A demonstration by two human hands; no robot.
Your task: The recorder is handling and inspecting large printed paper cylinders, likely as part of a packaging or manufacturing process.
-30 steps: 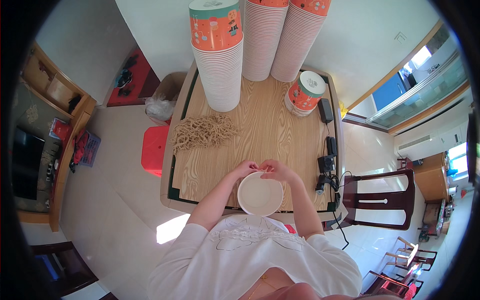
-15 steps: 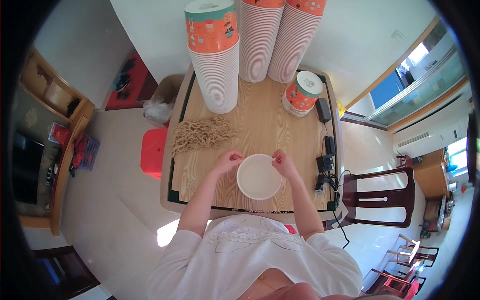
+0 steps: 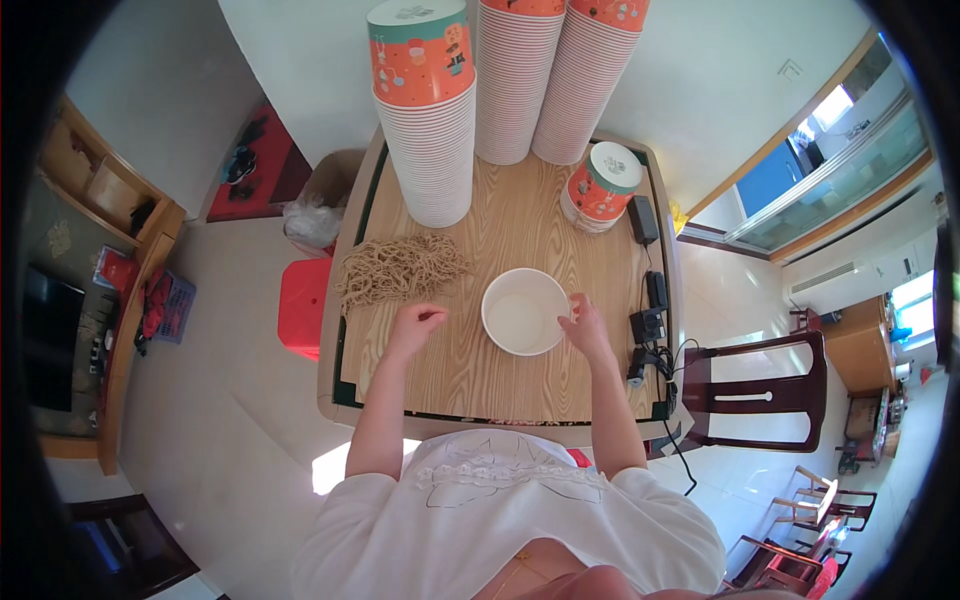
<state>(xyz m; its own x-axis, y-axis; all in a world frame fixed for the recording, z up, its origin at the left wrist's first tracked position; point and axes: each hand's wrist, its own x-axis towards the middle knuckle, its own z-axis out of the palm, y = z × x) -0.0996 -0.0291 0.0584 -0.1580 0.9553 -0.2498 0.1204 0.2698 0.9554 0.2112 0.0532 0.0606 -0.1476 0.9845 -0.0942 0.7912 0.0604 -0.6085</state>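
Note:
A white paper bucket (image 3: pixel 523 311) stands with its open mouth up on the wood-grain table (image 3: pixel 470 385), its inside facing me. My right hand (image 3: pixel 585 326) grips the right side of its rim between thumb and fingers. To the left of the bucket and apart from it, my left hand (image 3: pixel 416 327) has its fingertips pinched together. Whether something small is in that pinch is hidden. Just beyond the left hand lies a loose heap of tan twisted cords (image 3: pixel 400 268).
Tall stacks of nested, upturned orange-and-green paper buckets (image 3: pixel 425 150) rise at the table's far side. A short stack (image 3: pixel 603 185) stands far right. Black power adapters and cables (image 3: pixel 648 325) line the right edge. A red stool (image 3: pixel 300 308) and a dark wooden chair (image 3: pixel 760 395) flank the table.
The bucket has moved away from me, and more of its inner wall shows. My left hand has left its rim and shifted left toward the cords. My right hand stays at the rim.

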